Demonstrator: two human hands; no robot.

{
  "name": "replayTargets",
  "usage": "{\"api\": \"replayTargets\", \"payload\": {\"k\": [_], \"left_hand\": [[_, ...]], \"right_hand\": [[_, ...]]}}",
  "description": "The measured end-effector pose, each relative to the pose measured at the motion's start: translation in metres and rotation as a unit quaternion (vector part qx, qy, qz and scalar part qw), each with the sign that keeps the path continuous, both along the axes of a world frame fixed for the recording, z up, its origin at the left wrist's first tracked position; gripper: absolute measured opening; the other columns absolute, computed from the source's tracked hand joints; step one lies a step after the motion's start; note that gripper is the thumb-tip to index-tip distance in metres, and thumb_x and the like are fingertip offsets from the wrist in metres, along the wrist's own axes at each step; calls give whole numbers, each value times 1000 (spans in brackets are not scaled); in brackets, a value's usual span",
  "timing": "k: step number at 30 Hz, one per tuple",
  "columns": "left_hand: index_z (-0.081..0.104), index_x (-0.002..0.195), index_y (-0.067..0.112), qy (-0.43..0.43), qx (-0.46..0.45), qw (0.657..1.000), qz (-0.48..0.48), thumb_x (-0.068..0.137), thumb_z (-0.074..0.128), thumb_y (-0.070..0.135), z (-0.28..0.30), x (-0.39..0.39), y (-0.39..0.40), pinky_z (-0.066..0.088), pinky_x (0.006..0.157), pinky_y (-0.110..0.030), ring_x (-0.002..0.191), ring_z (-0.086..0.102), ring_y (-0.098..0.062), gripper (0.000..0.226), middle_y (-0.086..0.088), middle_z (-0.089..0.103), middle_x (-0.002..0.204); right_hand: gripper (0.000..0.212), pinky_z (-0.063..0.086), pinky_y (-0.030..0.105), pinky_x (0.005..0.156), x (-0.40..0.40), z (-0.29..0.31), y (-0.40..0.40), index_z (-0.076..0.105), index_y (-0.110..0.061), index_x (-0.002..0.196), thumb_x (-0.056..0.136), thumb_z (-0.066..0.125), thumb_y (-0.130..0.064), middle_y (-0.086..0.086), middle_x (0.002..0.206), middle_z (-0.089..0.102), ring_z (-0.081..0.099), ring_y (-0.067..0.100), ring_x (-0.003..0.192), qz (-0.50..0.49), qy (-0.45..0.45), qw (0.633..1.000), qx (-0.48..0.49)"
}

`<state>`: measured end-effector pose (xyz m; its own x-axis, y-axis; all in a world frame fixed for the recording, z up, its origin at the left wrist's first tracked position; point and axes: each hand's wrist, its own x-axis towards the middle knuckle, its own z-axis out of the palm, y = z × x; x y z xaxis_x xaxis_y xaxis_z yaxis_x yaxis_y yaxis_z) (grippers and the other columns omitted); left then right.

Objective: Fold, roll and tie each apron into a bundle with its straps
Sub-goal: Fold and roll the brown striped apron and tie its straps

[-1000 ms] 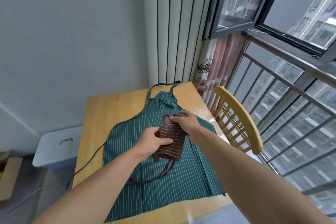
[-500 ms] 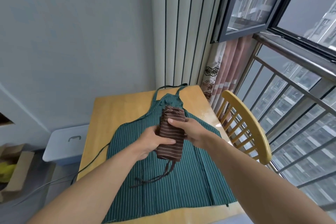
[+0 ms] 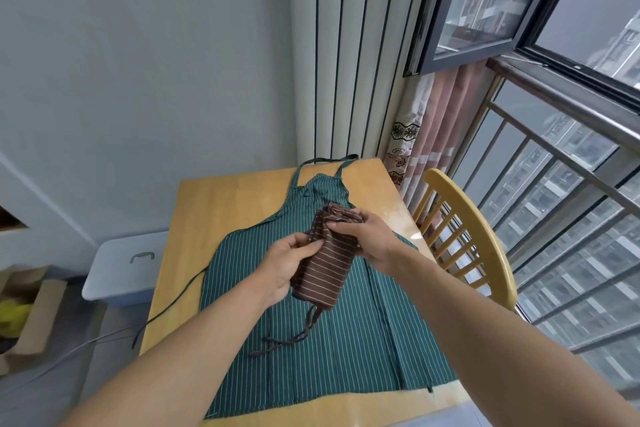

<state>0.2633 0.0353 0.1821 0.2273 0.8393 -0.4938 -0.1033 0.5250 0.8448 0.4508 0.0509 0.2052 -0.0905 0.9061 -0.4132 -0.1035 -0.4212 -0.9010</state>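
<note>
table: light wooden rectangular table (image 3: 221, 211), against the grey wall, bears both aprons
green apron: dark green white-pinstriped cloth apron (image 3: 346, 340), spread flat, bib toward the wall, neck loop at the far edge, one waist strap trailing off the table's left edge; not yet folded
chair: yellow wooden spindle-back chair (image 3: 464, 215), just beside the table's right side
box: pale blue lidded plastic box (image 3: 121, 263), on the floor left of the table
brown bundle: brown white-striped apron rolled into a short thick bundle (image 3: 327, 265), held in the air above the green apron
left hand: left hand (image 3: 284, 267), fingers curled round the bundle's left side, thumb on top
right hand: right hand (image 3: 367, 236), fingers wrapped over the bundle's upper end, thumb pressing the front
straps: thin brown straps (image 3: 294, 336), hang loose from the bundle's lower end, tails lying on the green apron
step: roll looks done, tie not yet made
next: likely one hand keeps the roll clamped, the other takes the straps, winds and knots them
</note>
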Motion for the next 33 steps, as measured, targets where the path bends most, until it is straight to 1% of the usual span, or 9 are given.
{"api": "replayTargets", "payload": {"k": [3,6,11,13,16,19,24,28,33], "left_hand": [[63,87,10,-7,4,1000,18,91,70,8,-3,3,-1,59,81,-47,85,73,-31,9,-15,77,96],[61,106,7,-44,-10,998,37,92,67,3,0,4,-3,57,74,-43,87,73,-30,16,-15,75,105],[63,129,3,-140,-113,984,12,98,62,34,11,0,-4,52,94,-53,104,69,-37,44,-19,72,116],[61,135,5,-168,-114,979,34,97,63,32,10,1,0,53,95,-54,109,68,-37,46,-19,71,121],[64,127,14,-182,-103,974,84,95,64,22,9,2,1,57,81,-49,96,71,-32,33,-12,75,106],[63,117,19,-220,-111,960,130,87,69,11,4,-1,3,55,83,-49,97,66,-31,32,-10,71,107],[56,96,21,-243,-118,948,167,95,57,-1,4,-6,-1,52,73,-44,79,65,-24,22,-8,71,82],[56,101,19,-202,-82,963,159,92,62,-2,6,-8,-4,52,73,-39,83,65,-23,24,-9,68,95],[58,117,9,-5,8,994,105,76,80,-8,14,-6,-9,60,75,-38,94,73,-29,50,-15,70,113]], "right_hand": [[38,53,50,99,-4,-5,1,56,-8,107,79,82,-10,16,106,73,72,31,96,-29,-1,1000,0],[36,54,50,94,-7,-5,2,52,-12,96,77,83,-10,15,96,71,69,28,87,-40,-19,999,17],[31,50,45,84,-1,5,2,56,-8,101,81,76,4,17,98,70,66,32,91,24,15,999,46],[33,51,44,84,2,8,0,65,-8,114,85,72,6,17,106,71,67,31,94,37,34,998,49],[29,43,50,87,1,4,-2,72,-9,117,89,72,-5,19,107,71,62,36,98,49,49,997,42],[23,49,48,92,-3,1,-3,66,-1,112,91,72,-9,18,104,72,66,33,96,-5,40,999,19],[15,49,45,87,-15,-4,-4,55,-10,95,92,70,-8,12,95,69,65,28,89,-53,33,998,0],[21,54,47,84,-25,-4,-2,51,-12,87,90,70,-3,13,89,70,67,29,82,-80,-9,997,-12],[27,59,54,90,-30,-2,-4,56,-9,100,85,79,-5,18,99,73,72,32,87,-81,-52,995,-19]]}}
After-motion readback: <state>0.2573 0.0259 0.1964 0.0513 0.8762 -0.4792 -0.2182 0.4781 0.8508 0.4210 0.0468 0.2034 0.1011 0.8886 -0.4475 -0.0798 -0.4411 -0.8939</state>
